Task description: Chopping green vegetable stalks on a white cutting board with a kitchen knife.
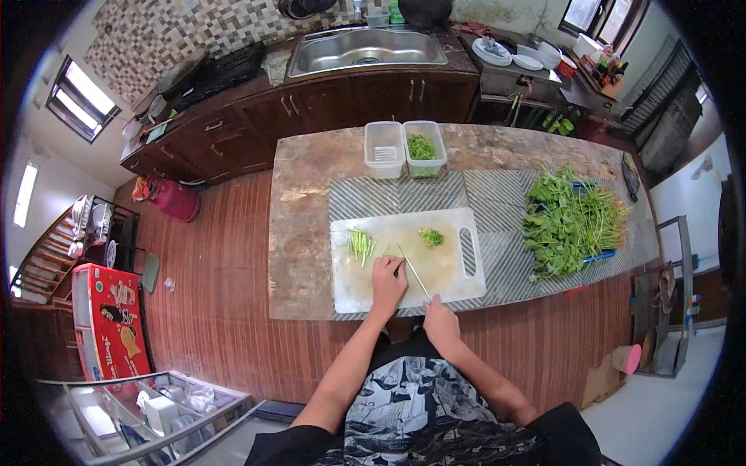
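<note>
On the white cutting board (435, 287), my left hand (389, 281) is closed with its fingers curled down against the surface. Whatever lies under those fingers is hidden. My right hand (441, 325) grips a knife (414, 272) at the board's near edge. The blade slants up and left, just right of my left fingers. A small bunch of cut green stems (360, 247) lies to the left of my left hand. Beyond the blade tip, to the right, sits a little pile of chopped greens (431, 238).
Behind the board stand two clear plastic containers; the right container (437, 161) has chopped greens in it, the left container (385, 163) has none. A heap of leafy greens (571, 225) fills a blue tray on the right of the table (299, 233). A sink (367, 53) is beyond.
</note>
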Available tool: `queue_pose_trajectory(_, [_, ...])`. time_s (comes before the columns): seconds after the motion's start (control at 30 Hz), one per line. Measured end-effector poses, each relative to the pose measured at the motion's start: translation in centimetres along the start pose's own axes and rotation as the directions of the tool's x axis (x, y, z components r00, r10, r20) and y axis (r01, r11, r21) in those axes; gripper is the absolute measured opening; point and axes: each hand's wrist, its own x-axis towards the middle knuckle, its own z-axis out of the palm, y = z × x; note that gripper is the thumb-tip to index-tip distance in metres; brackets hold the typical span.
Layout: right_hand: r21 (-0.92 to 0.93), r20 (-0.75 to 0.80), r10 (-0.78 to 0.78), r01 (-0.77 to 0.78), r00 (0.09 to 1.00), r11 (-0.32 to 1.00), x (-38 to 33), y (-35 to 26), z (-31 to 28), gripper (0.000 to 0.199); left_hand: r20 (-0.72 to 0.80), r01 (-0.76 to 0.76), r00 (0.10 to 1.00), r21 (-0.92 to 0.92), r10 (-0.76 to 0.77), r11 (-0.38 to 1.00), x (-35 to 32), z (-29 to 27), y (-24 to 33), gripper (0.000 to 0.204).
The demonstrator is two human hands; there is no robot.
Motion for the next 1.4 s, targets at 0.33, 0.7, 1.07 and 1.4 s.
queue_pose_trajectory(0.33, [-0.005,-0.004,0.004,-0.004,1.000,1.000,3.7,-2.2,1.0,0.028,-0.014,-0.004,1.000,0.043,0.005,0.999,-0.2,0.4,-0.5,0.009])
queue_pose_trajectory(0.7, [-0.110,0.080,0.037,-0.029,0.996,0.994,-1.5,2.5,-1.5,0.028,0.003,-0.008,1.000,0.000,0.008,1.000,-0.2,0.1,-0.3,0.010])
queue_pose_trajectory(1.07, [-0.009,-0.085,0.094,-0.095,0.992,0.995,5.2,1.6,-2.3,0.032,-0.002,-0.007,1.000,0.009,0.007,1.000,0.2,-0.2,-0.2,0.007])
queue_pose_trajectory(1.4, [0.005,-0.006,0.117,-0.117,0.993,0.993,0.3,0.5,-2.5,0.034,0.014,0.014,1.000,0.005,-0.014,1.000,0.3,-0.2,-0.6,0.002])
